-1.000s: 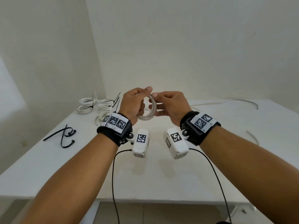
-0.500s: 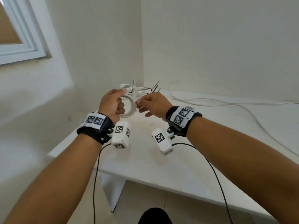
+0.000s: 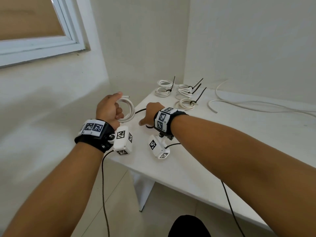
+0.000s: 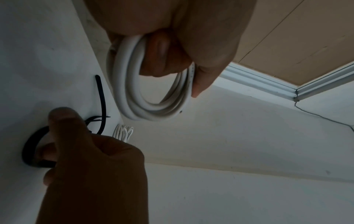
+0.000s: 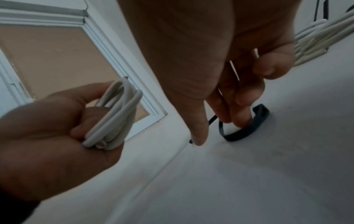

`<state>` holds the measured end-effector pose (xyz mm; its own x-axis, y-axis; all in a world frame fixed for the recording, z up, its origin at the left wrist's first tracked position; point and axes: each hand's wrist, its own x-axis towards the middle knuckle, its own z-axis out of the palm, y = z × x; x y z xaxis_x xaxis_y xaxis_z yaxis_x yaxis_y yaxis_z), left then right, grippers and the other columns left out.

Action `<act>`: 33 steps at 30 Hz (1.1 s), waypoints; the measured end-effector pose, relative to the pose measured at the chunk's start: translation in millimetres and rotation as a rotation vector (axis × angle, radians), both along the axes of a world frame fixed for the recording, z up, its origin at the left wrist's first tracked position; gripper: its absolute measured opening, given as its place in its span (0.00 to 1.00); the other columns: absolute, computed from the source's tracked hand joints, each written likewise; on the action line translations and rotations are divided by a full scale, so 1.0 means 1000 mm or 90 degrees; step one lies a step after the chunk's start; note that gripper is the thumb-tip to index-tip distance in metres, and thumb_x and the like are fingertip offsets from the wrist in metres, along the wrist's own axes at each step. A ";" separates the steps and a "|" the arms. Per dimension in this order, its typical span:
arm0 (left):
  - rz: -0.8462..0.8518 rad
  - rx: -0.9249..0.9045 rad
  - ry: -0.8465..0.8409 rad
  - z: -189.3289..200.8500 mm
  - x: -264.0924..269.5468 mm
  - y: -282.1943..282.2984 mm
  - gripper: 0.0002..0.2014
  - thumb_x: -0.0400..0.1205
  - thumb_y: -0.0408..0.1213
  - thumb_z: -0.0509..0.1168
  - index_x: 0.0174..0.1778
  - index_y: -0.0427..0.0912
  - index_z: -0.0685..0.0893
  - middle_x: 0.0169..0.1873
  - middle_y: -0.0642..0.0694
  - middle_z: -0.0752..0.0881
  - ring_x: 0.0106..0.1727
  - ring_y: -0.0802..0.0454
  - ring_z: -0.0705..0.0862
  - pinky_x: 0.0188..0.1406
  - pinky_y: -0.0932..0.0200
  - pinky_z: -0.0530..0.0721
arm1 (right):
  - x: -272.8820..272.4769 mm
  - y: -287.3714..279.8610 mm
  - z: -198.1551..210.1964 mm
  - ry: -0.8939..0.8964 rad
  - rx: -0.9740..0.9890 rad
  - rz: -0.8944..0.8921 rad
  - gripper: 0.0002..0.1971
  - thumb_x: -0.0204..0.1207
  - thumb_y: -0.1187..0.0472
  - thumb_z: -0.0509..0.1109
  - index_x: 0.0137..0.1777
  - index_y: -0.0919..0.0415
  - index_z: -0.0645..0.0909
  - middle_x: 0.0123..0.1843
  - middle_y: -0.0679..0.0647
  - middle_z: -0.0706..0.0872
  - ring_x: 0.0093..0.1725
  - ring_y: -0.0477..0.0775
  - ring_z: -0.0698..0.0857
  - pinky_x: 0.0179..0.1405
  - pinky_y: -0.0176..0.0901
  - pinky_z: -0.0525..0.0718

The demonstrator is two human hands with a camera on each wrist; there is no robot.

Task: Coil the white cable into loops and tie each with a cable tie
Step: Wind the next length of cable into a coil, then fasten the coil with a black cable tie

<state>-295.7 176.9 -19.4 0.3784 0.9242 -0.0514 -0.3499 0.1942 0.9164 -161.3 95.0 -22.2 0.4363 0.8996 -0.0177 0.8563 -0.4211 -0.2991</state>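
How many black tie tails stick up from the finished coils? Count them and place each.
4. One tail on the left coil stack, two close together on the middle coil, one on the nearest coil. Others may be hidden.

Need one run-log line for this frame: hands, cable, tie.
left hand: grips coiled white cable off the table edge | right hand: fingers on black cable tie lying on table | coil untied

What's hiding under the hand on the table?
Under the right hand lie black cable ties on the white table. Its fingers touch one curved tie; how many ties it covers stays hidden.
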 end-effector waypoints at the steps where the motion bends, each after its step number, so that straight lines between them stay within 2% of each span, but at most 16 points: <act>1: 0.000 -0.001 -0.001 -0.001 0.000 0.000 0.09 0.80 0.37 0.70 0.37 0.46 0.76 0.18 0.53 0.61 0.17 0.55 0.57 0.18 0.65 0.53 | 0.001 0.001 -0.002 0.000 -0.006 0.002 0.21 0.68 0.47 0.82 0.34 0.57 0.74 0.33 0.52 0.82 0.30 0.49 0.80 0.24 0.39 0.74; 3: -0.005 0.001 0.001 -0.001 0.002 -0.001 0.09 0.81 0.36 0.69 0.37 0.46 0.76 0.18 0.53 0.60 0.17 0.55 0.57 0.18 0.65 0.53 | 0.004 0.002 -0.007 -0.019 -0.016 0.011 0.16 0.68 0.53 0.82 0.32 0.53 0.76 0.34 0.51 0.84 0.31 0.50 0.83 0.24 0.37 0.77; 4: -0.009 0.004 0.003 -0.001 0.004 -0.001 0.10 0.81 0.36 0.69 0.36 0.46 0.76 0.18 0.53 0.60 0.17 0.55 0.57 0.18 0.65 0.53 | 0.003 0.001 -0.008 -0.035 -0.027 0.013 0.13 0.69 0.56 0.80 0.33 0.54 0.77 0.35 0.52 0.85 0.32 0.51 0.85 0.25 0.39 0.83; 6: -0.020 0.007 0.008 -0.001 0.008 -0.004 0.11 0.81 0.37 0.69 0.35 0.46 0.75 0.18 0.53 0.60 0.17 0.55 0.57 0.18 0.65 0.54 | 0.005 -0.001 -0.008 -0.040 -0.036 -0.006 0.09 0.68 0.59 0.76 0.36 0.58 0.78 0.37 0.55 0.87 0.34 0.54 0.87 0.34 0.45 0.90; 8: -0.031 0.010 0.008 -0.001 0.014 -0.006 0.12 0.81 0.37 0.69 0.35 0.46 0.74 0.19 0.52 0.60 0.18 0.55 0.57 0.17 0.65 0.54 | 0.010 -0.007 -0.005 -0.017 -0.017 -0.027 0.11 0.68 0.60 0.76 0.34 0.60 0.75 0.34 0.55 0.84 0.32 0.54 0.84 0.30 0.42 0.84; 10: -0.043 0.011 0.005 -0.001 0.023 -0.011 0.12 0.81 0.37 0.69 0.35 0.46 0.74 0.19 0.53 0.60 0.18 0.55 0.56 0.17 0.65 0.54 | 0.019 -0.020 0.001 -0.018 -0.008 -0.048 0.11 0.70 0.60 0.76 0.35 0.61 0.77 0.33 0.53 0.81 0.33 0.54 0.82 0.27 0.39 0.78; 11: -0.049 0.013 0.002 -0.001 0.029 -0.014 0.11 0.81 0.37 0.69 0.36 0.46 0.74 0.19 0.53 0.60 0.18 0.55 0.56 0.17 0.65 0.54 | 0.027 -0.029 0.003 -0.024 -0.007 -0.060 0.09 0.71 0.59 0.76 0.38 0.63 0.80 0.35 0.54 0.83 0.37 0.56 0.84 0.30 0.40 0.81; 13: -0.064 0.014 0.002 0.001 0.043 -0.024 0.10 0.80 0.37 0.70 0.38 0.46 0.75 0.19 0.52 0.60 0.18 0.55 0.57 0.17 0.65 0.54 | 0.043 -0.053 0.009 -0.025 0.004 -0.080 0.12 0.71 0.55 0.77 0.48 0.63 0.86 0.43 0.57 0.88 0.45 0.58 0.87 0.43 0.46 0.88; 15: -0.085 0.011 0.004 0.005 0.059 -0.037 0.10 0.80 0.37 0.71 0.38 0.46 0.75 0.19 0.53 0.60 0.18 0.55 0.57 0.17 0.66 0.55 | 0.060 -0.083 0.014 -0.025 0.001 -0.094 0.12 0.72 0.55 0.77 0.51 0.62 0.87 0.48 0.57 0.90 0.51 0.58 0.88 0.53 0.49 0.88; 17: -0.111 0.013 0.004 0.009 0.078 -0.054 0.10 0.80 0.37 0.71 0.38 0.46 0.75 0.19 0.53 0.61 0.18 0.55 0.57 0.17 0.66 0.55 | 0.077 -0.118 0.016 -0.009 0.009 -0.104 0.08 0.75 0.58 0.74 0.49 0.61 0.88 0.46 0.54 0.92 0.49 0.54 0.89 0.49 0.44 0.87; 20: -0.163 0.026 0.003 0.013 0.110 -0.086 0.11 0.81 0.36 0.69 0.36 0.46 0.74 0.19 0.53 0.61 0.18 0.56 0.58 0.17 0.65 0.54 | 0.100 -0.172 0.012 0.067 0.037 -0.151 0.08 0.78 0.60 0.70 0.42 0.61 0.89 0.35 0.50 0.92 0.35 0.46 0.91 0.35 0.36 0.85; 24: -0.259 0.022 -0.007 0.017 0.160 -0.141 0.10 0.82 0.35 0.68 0.36 0.47 0.76 0.17 0.54 0.61 0.16 0.57 0.57 0.16 0.66 0.53 | 0.133 -0.236 0.005 0.113 0.145 -0.253 0.13 0.77 0.53 0.71 0.34 0.57 0.88 0.30 0.50 0.91 0.31 0.47 0.89 0.32 0.39 0.86; 27: -0.324 0.024 0.012 0.018 0.194 -0.187 0.10 0.82 0.36 0.68 0.37 0.47 0.75 0.16 0.55 0.61 0.15 0.58 0.57 0.15 0.67 0.54 | 0.157 -0.278 0.002 0.155 0.241 -0.311 0.05 0.75 0.58 0.74 0.38 0.55 0.88 0.31 0.50 0.91 0.26 0.45 0.86 0.27 0.35 0.82; 29: -0.367 0.027 0.026 0.019 0.214 -0.218 0.11 0.82 0.37 0.69 0.36 0.46 0.74 0.16 0.55 0.61 0.15 0.58 0.58 0.15 0.67 0.55 | 0.175 -0.303 0.002 0.183 0.318 -0.354 0.01 0.75 0.62 0.75 0.42 0.57 0.87 0.31 0.51 0.92 0.25 0.45 0.86 0.27 0.35 0.83; 33: -0.445 0.036 0.061 0.014 0.244 -0.278 0.13 0.82 0.38 0.69 0.34 0.46 0.72 0.17 0.54 0.62 0.16 0.57 0.59 0.15 0.67 0.56 | 0.206 -0.340 -0.003 0.248 0.469 -0.448 0.09 0.74 0.62 0.77 0.50 0.60 0.80 0.31 0.53 0.92 0.28 0.51 0.88 0.35 0.45 0.89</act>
